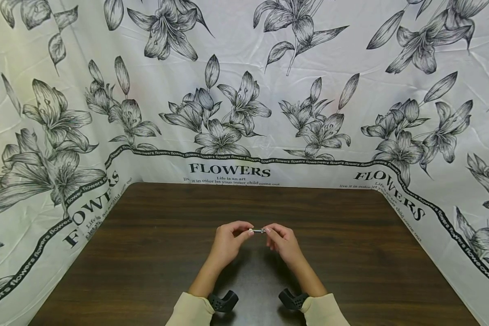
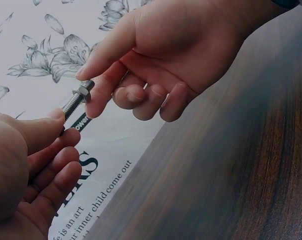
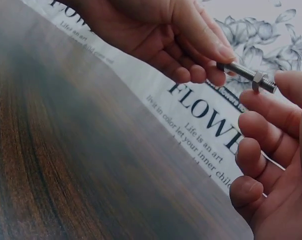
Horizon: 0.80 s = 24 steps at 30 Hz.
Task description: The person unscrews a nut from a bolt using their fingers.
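A silvery threaded bolt lies between the two hands, held above the table. My left hand pinches its dark head end between thumb and forefinger; those fingers hide most of the head. A hex nut sits on the shaft near the free threaded tip. Around that nut is my right hand, its thumb and forefinger on either side and the forefinger tip right at the nut. The right hand's other fingers curl loosely below, as the right wrist view shows.
The dark wood table spreads beneath both hands. A white cloth printed with flowers and lettering hangs along its back and sides. Each wrist wears a black camera mount, beside a cream sleeve.
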Tool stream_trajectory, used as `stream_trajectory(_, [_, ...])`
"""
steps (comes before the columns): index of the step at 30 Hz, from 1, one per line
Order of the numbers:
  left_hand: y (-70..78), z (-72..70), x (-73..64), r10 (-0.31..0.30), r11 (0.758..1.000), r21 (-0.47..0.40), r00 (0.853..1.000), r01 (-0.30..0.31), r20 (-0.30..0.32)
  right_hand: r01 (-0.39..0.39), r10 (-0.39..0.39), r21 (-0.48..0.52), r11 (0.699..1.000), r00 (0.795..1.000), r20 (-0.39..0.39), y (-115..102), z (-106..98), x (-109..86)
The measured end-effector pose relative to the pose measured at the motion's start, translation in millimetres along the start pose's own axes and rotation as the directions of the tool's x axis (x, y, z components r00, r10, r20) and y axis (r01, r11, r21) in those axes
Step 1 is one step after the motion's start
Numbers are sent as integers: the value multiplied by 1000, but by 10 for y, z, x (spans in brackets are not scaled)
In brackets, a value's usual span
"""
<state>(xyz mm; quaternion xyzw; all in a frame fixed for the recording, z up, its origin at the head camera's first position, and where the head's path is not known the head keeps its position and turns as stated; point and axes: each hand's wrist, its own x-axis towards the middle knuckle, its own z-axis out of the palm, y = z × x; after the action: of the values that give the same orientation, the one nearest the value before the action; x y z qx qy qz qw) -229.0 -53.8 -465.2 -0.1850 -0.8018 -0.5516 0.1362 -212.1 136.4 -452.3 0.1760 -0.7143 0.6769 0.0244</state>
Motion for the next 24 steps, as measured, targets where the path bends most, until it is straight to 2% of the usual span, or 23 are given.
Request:
stream_trajectory(9, [5,-10,-5,-2,1000,0,1000,2,8,-60,60,2,998,998,-4,297,-35,54])
stream_trajectory(16, [15,-10,-6,-7,1000,11,1000,7,11,-18,18,11,1000,1000,-16,338,-31,46])
stream_trajectory(24, [5,-6,-5,-3,1000,2,1000,3,5,-57,57,54,997,998,-8,301,-37,50])
